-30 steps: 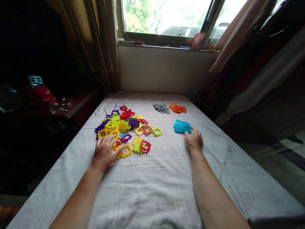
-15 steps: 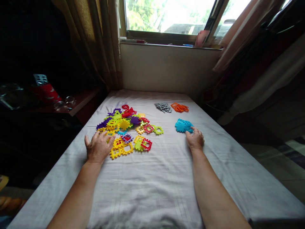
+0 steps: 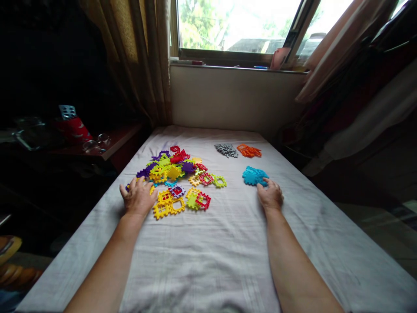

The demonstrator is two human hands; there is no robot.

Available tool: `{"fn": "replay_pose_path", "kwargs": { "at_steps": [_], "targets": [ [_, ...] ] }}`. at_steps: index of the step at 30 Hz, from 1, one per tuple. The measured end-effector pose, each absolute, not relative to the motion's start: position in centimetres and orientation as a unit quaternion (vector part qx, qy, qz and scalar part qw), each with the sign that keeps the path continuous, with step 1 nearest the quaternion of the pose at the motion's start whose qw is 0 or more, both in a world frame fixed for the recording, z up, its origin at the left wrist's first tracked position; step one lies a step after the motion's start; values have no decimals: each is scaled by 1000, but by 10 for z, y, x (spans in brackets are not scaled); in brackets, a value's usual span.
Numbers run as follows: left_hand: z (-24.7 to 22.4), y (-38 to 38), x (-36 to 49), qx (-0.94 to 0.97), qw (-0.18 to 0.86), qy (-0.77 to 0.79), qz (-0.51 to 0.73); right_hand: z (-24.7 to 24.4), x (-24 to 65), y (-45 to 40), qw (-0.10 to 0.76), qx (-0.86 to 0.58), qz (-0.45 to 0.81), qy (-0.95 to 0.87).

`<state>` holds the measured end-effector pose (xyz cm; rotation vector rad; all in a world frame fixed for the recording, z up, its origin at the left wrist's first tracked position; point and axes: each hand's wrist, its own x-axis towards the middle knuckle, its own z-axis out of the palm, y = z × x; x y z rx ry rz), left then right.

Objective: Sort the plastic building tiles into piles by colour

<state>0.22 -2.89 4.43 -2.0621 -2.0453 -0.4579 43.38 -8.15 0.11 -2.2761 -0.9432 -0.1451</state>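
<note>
The cloth-covered counter (image 3: 208, 261) carried everything, its far edge below the window. The largest group, a mixed heap (image 3: 173, 173) of purple, red, lime and yellow notched plastic pieces, lay loosely overlapped toward the left edge. The left hand (image 3: 138, 198) lay over the heap's near-left side, fingers spread apart, a pose that seemed suited to covering several loose pieces rather than pinching one.

The right hand (image 3: 272, 196) rested at the near-right side of the blue pile (image 3: 254, 176), toward the right edge, probably steadying it; whether it was clamped on a piece could not be told. Nearer the far-right corner sat the orange pile (image 3: 249, 151), with the grey pile (image 3: 226, 150) just beside it. These single-colour piles stood apart from the heap, presumably to keep colours unmixed.

Smaller yet, yellow frames (image 3: 170, 206) lay flat nearer the front edge, beside a lime piece (image 3: 191, 201) overlapped by a red frame (image 3: 208, 201).
</note>
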Motion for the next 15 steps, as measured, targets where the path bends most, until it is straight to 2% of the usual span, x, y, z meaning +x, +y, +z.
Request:
{"fn": "replay_pose_path", "kwargs": {
  "at_steps": [10,15],
  "targets": [
    [41,-26,10,-710,97,-679,-162,-2,435,-81,346,-862,-63,-366],
    [44,-20,4,-709,92,-688,-125,1,433,-81,339,-866,-52,-363]
  ]
}}
